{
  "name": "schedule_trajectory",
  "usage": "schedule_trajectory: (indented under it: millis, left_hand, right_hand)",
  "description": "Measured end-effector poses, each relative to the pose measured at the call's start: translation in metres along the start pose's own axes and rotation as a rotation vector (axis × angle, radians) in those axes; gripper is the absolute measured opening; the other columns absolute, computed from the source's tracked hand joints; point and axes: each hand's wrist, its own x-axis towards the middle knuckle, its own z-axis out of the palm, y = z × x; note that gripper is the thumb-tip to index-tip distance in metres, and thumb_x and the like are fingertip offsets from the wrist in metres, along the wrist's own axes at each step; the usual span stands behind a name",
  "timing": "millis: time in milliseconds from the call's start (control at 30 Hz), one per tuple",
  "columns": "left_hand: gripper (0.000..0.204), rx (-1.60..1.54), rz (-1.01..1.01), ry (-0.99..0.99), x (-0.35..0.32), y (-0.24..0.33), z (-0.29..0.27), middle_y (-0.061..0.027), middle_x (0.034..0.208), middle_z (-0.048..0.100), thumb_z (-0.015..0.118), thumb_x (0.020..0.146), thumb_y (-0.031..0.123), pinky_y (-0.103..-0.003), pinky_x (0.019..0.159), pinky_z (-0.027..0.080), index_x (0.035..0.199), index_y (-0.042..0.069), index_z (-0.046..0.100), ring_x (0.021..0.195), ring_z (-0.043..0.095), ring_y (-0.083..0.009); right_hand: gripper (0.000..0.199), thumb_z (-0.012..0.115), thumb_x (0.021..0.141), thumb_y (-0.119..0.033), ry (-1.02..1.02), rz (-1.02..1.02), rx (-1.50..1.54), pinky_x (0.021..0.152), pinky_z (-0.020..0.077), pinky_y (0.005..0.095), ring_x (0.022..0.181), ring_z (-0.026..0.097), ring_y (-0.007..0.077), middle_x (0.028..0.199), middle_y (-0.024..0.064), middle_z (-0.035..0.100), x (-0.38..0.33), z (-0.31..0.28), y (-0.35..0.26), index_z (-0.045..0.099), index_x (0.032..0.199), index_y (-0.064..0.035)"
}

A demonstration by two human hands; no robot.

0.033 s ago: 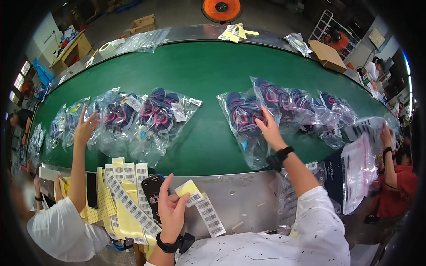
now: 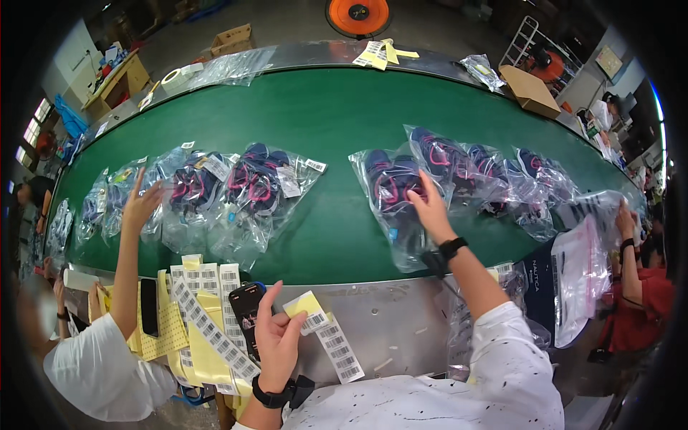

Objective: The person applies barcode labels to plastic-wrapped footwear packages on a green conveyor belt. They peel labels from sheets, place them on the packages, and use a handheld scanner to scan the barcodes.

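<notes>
A strip of white barcode labels with yellow backing (image 2: pixel 338 351) is pinched by my left hand (image 2: pixel 278 340), thumb against fingers and index raised. The strip lies over the metal table edge beside a dark phone (image 2: pixel 248 315). My right hand (image 2: pixel 432 213) rests on a clear plastic bag with navy and pink shoes (image 2: pixel 390 188), thumb and fingers apart. Several more bagged shoes (image 2: pixel 491 175) lie to its right. On the left lies another bagged pair (image 2: pixel 252 179) with a white tag.
A co-worker's hand (image 2: pixel 142 208) reaches over bagged shoes at left. Barcode label sheets (image 2: pixel 208 337) pile at the near left. Clear packaging bags (image 2: pixel 577 287) lie at the right, near a person in red (image 2: pixel 638 308). The green belt (image 2: pixel 344 107) spans the middle.
My right hand has slid slightly left on the bag, which shifts a little with it. My left hand stays in place with the label strip.
</notes>
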Motion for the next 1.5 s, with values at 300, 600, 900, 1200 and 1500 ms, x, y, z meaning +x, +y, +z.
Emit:
schedule_trajectory:
  millis: [300,600,900,1200,1500]
  left_hand:
    - [0.016,0.036,0.017,-0.001,0.025,0.005,0.003,-0.0017,0.087,0.066,0.059,0.092,0.002,-0.018,0.062,0.043,0.108,0.000,0.063,0.072,0.056,-0.0031]
    - [0.018,-0.001,0.120,0.012,0.027,0.010,0.005,-0.0047,0.096,0.066,0.058,0.093,0.000,-0.020,0.073,0.046,0.110,-0.003,0.060,0.085,0.059,-0.0058]
    - [0.024,-0.028,0.042,-0.103,0.008,0.009,0.020,-0.0073,0.100,0.069,0.061,0.091,-0.001,-0.019,0.074,0.048,0.115,-0.005,0.061,0.087,0.063,-0.0072]
    - [0.022,0.108,0.058,-0.117,0.004,0.009,0.027,-0.0088,0.094,0.072,0.062,0.091,0.002,-0.020,0.072,0.051,0.112,-0.004,0.065,0.082,0.065,-0.0062]
    - [0.022,0.215,0.031,-0.143,0.008,0.000,0.027,-0.0106,0.095,0.072,0.062,0.091,0.004,-0.023,0.075,0.054,0.111,-0.005,0.065,0.086,0.067,-0.0091]
  right_hand:
    - [0.058,0.068,0.084,-0.019,0.167,-0.200,-0.291,0.099,0.0411,0.0436,0.117,0.049,0.0379,0.124,0.0221,0.051,0.019,0.163,-0.079,0.046,0.134,0.0006]
    - [0.047,0.066,0.085,-0.002,-0.737,0.154,0.621,0.065,0.0453,0.0226,0.069,0.052,0.0049,0.076,0.0028,0.060,-0.107,0.063,-0.198,0.051,0.130,-0.0018]
    - [0.021,0.069,0.082,0.002,-0.504,0.046,0.464,0.062,0.0471,0.0213,0.070,0.058,0.0074,0.081,0.0038,0.063,-0.137,0.047,-0.197,0.069,0.103,0.0001]
    - [0.023,0.074,0.073,0.003,-0.274,-0.612,-0.064,0.057,0.0446,0.0323,0.070,0.055,0.0219,0.085,0.0090,0.059,-0.144,0.036,-0.200,0.070,0.096,0.0011]
    - [0.024,0.073,0.073,0.005,-0.261,-0.611,-0.112,0.057,0.0437,0.0324,0.069,0.054,0.0215,0.085,0.0091,0.059,-0.153,0.039,-0.190,0.070,0.097,0.0017]
